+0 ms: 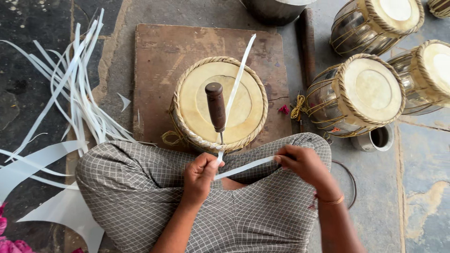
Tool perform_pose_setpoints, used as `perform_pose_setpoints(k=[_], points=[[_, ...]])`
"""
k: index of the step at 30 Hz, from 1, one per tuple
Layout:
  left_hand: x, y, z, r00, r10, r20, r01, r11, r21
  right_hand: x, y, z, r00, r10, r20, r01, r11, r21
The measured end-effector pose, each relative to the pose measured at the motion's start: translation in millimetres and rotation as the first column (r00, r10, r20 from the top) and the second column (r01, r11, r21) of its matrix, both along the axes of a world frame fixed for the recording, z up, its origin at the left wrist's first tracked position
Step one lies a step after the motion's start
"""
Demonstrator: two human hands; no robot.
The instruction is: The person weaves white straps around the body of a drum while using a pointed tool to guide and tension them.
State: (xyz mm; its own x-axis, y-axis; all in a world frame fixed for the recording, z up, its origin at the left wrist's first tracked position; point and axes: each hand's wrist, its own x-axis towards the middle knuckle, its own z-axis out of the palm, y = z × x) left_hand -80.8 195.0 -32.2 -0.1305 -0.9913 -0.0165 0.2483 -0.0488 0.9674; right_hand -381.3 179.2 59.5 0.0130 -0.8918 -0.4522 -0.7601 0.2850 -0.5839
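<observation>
- Stone floor, wooden board (159,51) under the drum (219,104).
- Left hand (200,175) and right hand (304,164) both pinch the white strip (246,165), stretched taut over my lap.
- Awl (216,107) stands close; a slip could nick the strip or my fingers.

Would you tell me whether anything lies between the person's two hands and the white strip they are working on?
Nothing visible does. The left hand and the right hand both already grip the white strip, stretched between them over the lap. The wooden-handled tool stands at the drum rim, just beyond the left hand.
</observation>
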Motion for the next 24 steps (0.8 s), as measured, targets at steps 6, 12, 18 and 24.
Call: perform_pose_setpoints(k=[6,12,18,24], points=[[-5.2,-3.1,0.3,0.878,-0.329,-0.348,0.414,0.886,0.207,56.6,11.5,3.8,0.887,0.46,0.039,-0.447,0.877,-0.179],[-19.8,5.8,5.2,0.907,-0.407,-0.106,0.408,0.789,0.46,92.5,1.0,14.3,0.908,0.396,0.14,-0.338,0.886,-0.317],[-23.6,8.1,5.9,0.896,-0.428,-0.123,0.444,0.849,0.285,85.5,9.3,16.4,0.894,0.305,0.326,-0.224,0.938,-0.265],[-26.1,14.9,-9.3,0.913,-0.29,0.287,0.23,0.947,0.225,93.8,9.4,26.8,0.997,0.053,0.059,-0.035,0.961,-0.273]])
